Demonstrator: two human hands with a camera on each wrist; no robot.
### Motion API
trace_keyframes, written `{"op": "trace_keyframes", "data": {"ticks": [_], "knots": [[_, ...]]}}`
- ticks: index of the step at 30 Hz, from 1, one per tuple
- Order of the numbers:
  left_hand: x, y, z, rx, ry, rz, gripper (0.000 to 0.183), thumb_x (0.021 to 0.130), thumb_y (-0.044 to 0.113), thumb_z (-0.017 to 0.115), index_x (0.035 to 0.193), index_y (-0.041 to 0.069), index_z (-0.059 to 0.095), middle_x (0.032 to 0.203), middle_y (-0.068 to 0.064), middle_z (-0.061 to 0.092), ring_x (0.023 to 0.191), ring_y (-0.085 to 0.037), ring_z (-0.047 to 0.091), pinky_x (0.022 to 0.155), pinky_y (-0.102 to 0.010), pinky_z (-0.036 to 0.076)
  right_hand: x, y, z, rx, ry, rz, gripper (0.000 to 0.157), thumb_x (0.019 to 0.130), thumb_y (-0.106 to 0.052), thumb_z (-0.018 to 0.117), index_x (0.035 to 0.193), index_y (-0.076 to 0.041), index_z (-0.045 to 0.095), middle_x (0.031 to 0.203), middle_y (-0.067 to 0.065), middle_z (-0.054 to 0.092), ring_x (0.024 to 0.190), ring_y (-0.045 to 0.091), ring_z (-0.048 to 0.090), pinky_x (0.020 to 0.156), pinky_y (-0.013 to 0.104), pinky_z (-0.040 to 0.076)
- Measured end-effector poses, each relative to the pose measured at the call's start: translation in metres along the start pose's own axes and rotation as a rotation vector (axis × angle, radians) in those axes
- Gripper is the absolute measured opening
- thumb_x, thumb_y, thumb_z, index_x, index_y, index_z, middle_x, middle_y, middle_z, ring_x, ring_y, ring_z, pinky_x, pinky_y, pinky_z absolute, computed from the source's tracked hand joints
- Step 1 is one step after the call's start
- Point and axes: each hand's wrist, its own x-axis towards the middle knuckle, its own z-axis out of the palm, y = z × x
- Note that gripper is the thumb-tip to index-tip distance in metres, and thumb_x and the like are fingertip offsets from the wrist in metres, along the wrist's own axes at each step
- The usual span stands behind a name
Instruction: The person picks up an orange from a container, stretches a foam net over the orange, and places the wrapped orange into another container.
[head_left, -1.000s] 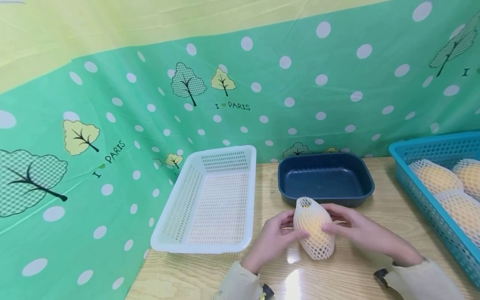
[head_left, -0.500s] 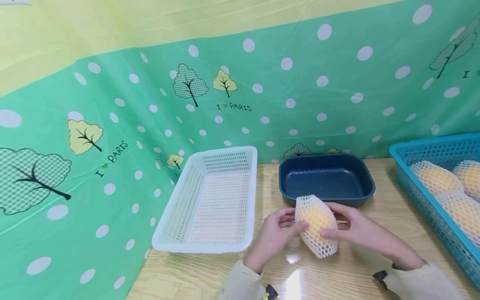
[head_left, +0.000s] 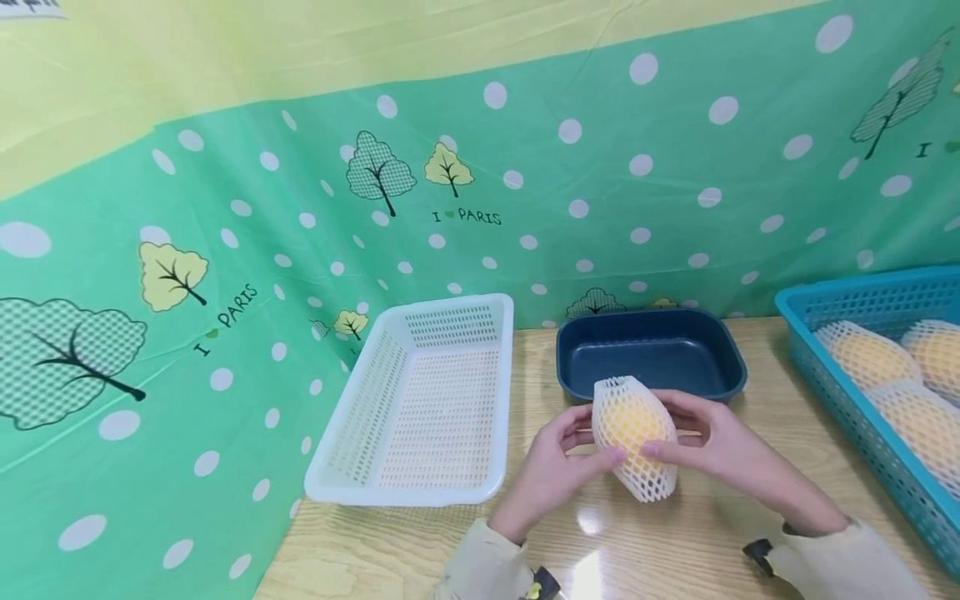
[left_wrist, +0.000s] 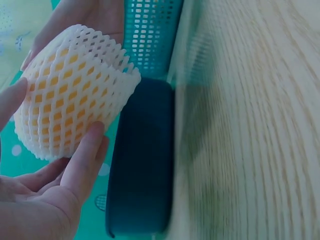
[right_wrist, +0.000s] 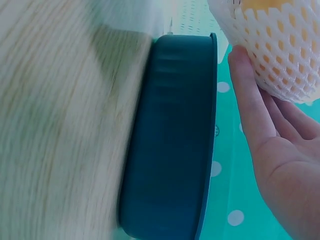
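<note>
Between both hands, a yellow fruit in a white foam net [head_left: 634,433] is held above the tabletop, just in front of the dark blue tray [head_left: 645,354]. Its kind is hidden by the net. My left hand [head_left: 551,471] grips the left side, thumb on the near face and fingers behind. From the right side my right hand [head_left: 720,442] grips it too, its thumb close to the other one. In the left wrist view the net [left_wrist: 75,95] has a gathered, open end towards the tray. The right wrist view shows my fingers [right_wrist: 250,95] against the net.
A white perforated basket [head_left: 506,400] stands on the left of the wooden table [head_left: 360,550]. At the right, a blue perforated basket [head_left: 862,425] contains several net-wrapped yellow fruits [head_left: 870,358]. A green dotted cloth [head_left: 540,167] hangs behind as a backdrop.
Both hands have raised the net-wrapped fruit slightly and shifted it a little away from the body. Its top end has tipped, so the opening faces less towards the camera.
</note>
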Motion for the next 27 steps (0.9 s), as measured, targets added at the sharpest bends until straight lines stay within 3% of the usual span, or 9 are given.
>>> {"op": "trace_keyframes", "data": {"ticks": [6, 11, 14, 22, 27], "knots": [[0.000, 0.008, 0.003, -0.030, 0.019, 0.010, 0.053, 0.083, 0.025, 0.081, 0.131, 0.021, 0.059, 0.121, 0.006, 0.065, 0.107, -0.009, 0.064, 0.083, -0.026, 0.057, -0.004, -0.005, -0.003, -0.014, 0.023, -0.004, 0.066, 0.091, -0.025, 0.074, 0.144, 0.001, 0.044, 0.136, 0.021, 0.055, 0.118, 0.034, 0.061, 0.086, 0.029, 0.058], [0.002, 0.015, 0.007, -0.057, 0.033, 0.028, 0.049, 0.082, 0.025, 0.081, 0.127, 0.023, 0.061, 0.119, 0.007, 0.066, 0.107, -0.010, 0.064, 0.082, -0.026, 0.058, -0.007, -0.009, -0.007, -0.008, 0.037, -0.025, 0.064, 0.092, -0.021, 0.073, 0.144, 0.001, 0.043, 0.135, 0.021, 0.057, 0.110, 0.007, 0.063, 0.084, 0.023, 0.056], [0.004, 0.018, 0.009, -0.058, 0.042, 0.048, 0.048, 0.082, 0.024, 0.081, 0.126, 0.024, 0.062, 0.118, 0.008, 0.066, 0.107, -0.010, 0.064, 0.082, -0.025, 0.058, -0.007, -0.013, -0.010, -0.031, 0.044, -0.037, 0.065, 0.091, -0.021, 0.073, 0.144, 0.002, 0.043, 0.133, 0.022, 0.057, 0.105, 0.000, 0.062, 0.083, 0.022, 0.056], [0.010, 0.029, 0.021, -0.113, 0.022, 0.088, 0.047, 0.082, 0.017, 0.082, 0.125, 0.020, 0.063, 0.113, 0.012, 0.066, 0.102, -0.006, 0.065, 0.084, -0.023, 0.056, -0.013, -0.028, -0.027, -0.166, 0.071, -0.006, 0.069, 0.090, -0.024, 0.074, 0.145, 0.001, 0.041, 0.132, 0.023, 0.056, 0.112, 0.033, 0.063, 0.080, 0.026, 0.059], [0.012, 0.033, 0.031, -0.141, -0.004, 0.107, 0.046, 0.083, 0.014, 0.080, 0.125, 0.020, 0.064, 0.112, 0.013, 0.066, 0.101, -0.004, 0.065, 0.084, -0.021, 0.056, -0.020, -0.026, -0.038, -0.228, 0.057, 0.043, 0.071, 0.092, -0.028, 0.072, 0.148, -0.002, 0.038, 0.137, 0.023, 0.052, 0.119, 0.043, 0.056, 0.079, 0.033, 0.060]]}}
